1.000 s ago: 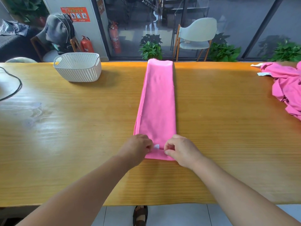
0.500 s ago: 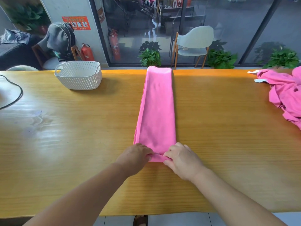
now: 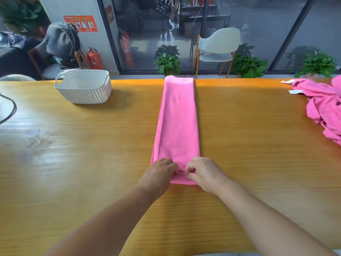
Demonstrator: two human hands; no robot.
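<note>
- Surface (image 3: 73, 163) of yellow wood carries everything; places below are given from the white basket.
- Folded pink strip (image 3: 177, 122) lies flat to the right of the basket. It starts level with the basket's far side and runs well nearer than it. Its near end is turned over into a small first roll.
- Rolling looks barely begun. To do it well, both sides should advance evenly, with the roll kept tight and square to the long edges so it does not turn into a cone. The layers peek out a little along the edge facing the basket, so that side wants watching.
- Loose pink heap (image 3: 324, 108) sits far right of the basket, well apart from the strip.
- White basket (image 3: 83, 89) stands upright. Nothing shows above its rim, and its near wall hides the floor inside.
- Right grip (image 3: 204, 174), right of the basket and nearer, has its fingers curled tightly, pinching the rolled end.
- Left grip (image 3: 158, 174), just beside it on the basket's side, also has its fingers curled onto that same roll.
</note>
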